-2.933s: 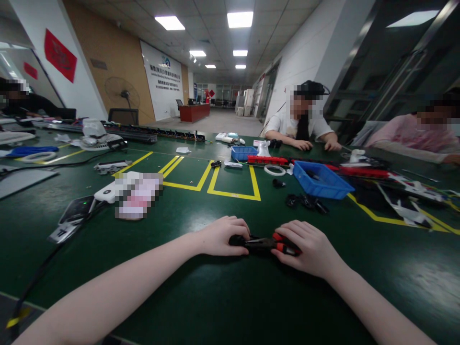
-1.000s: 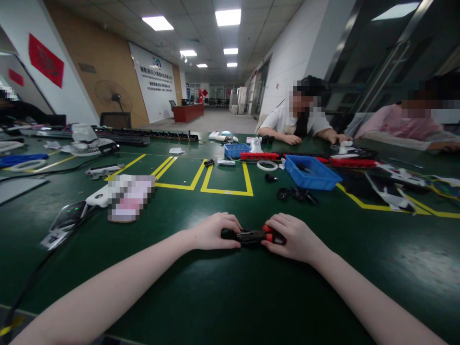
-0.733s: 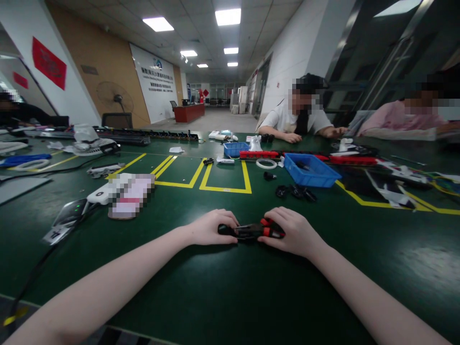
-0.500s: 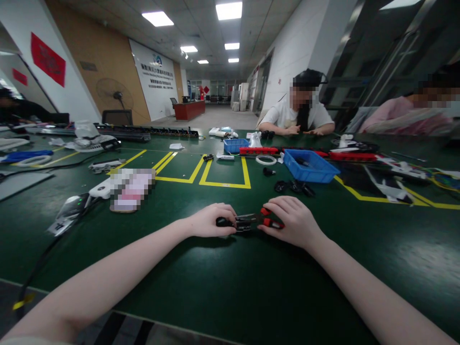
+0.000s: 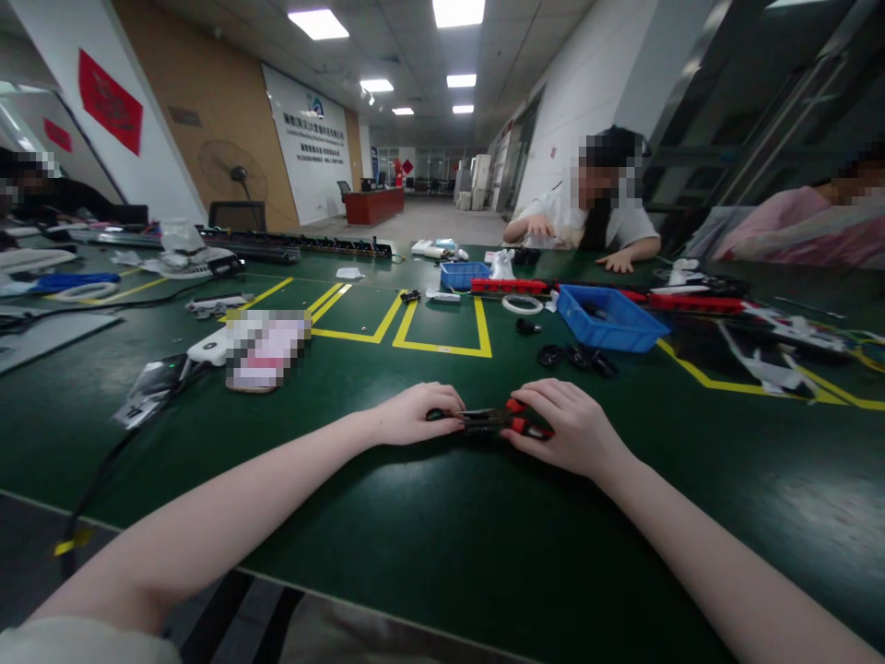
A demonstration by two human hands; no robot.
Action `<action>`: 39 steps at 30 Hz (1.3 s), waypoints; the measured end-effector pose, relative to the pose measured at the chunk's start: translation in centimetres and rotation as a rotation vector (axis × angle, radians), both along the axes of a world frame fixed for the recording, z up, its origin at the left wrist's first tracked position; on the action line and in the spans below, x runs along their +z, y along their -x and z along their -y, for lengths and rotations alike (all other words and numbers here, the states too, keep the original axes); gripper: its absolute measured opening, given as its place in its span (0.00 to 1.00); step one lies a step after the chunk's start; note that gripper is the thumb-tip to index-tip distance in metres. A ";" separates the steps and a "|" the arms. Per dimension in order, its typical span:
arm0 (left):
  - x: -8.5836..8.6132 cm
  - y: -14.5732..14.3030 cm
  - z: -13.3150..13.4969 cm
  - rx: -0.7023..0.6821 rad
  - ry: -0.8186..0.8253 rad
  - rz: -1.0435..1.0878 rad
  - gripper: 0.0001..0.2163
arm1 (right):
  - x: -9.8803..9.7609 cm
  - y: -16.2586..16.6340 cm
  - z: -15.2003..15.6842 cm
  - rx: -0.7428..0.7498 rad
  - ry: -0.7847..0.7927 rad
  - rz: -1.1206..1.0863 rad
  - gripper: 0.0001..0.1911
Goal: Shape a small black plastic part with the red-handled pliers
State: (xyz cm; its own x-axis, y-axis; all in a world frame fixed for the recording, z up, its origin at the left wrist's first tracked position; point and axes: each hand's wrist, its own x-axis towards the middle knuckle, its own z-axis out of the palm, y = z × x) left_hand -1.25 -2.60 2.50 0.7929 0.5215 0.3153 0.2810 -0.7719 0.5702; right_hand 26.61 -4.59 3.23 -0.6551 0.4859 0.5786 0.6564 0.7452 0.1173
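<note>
On green table (image 5: 429, 553), hands (image 5: 494, 424) closed around pliers (image 5: 492, 420).

The counter (image 5: 429, 516) is dark green with yellow line markings (image 5: 442, 348). The pliers (image 5: 494, 420) at centre frame are black with red handles. A bright blue bin (image 5: 612, 320) sits right of centre, a smaller blue tray (image 5: 465, 274) beyond. Red banner (image 5: 111, 101), upper left, on a white wall.

Ceiling light panels (image 5: 318, 23) are glowing over a long hall. A wood-panelled wall (image 5: 207, 101) is carrying a white sign (image 5: 314, 148); a standing fan (image 5: 233, 177) is sitting below.
</note>
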 end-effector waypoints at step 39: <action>-0.1 0.2 -0.2 0.005 0.040 0.007 0.07 | 0.4 -0.5 0.0 -0.035 0.099 -0.026 0.15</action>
